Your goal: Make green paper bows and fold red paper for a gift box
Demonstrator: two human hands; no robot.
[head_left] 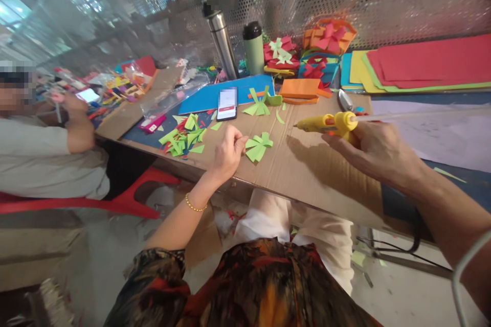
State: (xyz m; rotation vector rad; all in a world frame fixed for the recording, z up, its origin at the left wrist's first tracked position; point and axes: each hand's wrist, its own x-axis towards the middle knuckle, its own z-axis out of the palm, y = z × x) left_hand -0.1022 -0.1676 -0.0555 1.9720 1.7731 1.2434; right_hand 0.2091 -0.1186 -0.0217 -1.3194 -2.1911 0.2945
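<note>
My right hand (pixel 383 145) is wrapped round a yellow hot glue gun (pixel 326 122), its nozzle pointing left above the cardboard and a clear glue stick coming out of its back. My left hand (pixel 229 152) is closed in a pinch at the left end of a light green paper bow (pixel 260 146), which lies on the cardboard sheet (pixel 284 163). Behind it lies another green paper bow (pixel 259 106). Left of my left hand is a heap of green paper cut-outs (pixel 184 137) mixed with red scraps.
A phone (pixel 227 103) lies beside a blue board (pixel 199 97). Behind stand a steel flask (pixel 223 43) and a green bottle (pixel 253 50). Folded orange paper (pixel 299 89), a metal spoon-like object (pixel 345 100) and stacked coloured sheets (pixel 433 64) lie rightward. A co-worker (pixel 42 148) sits left.
</note>
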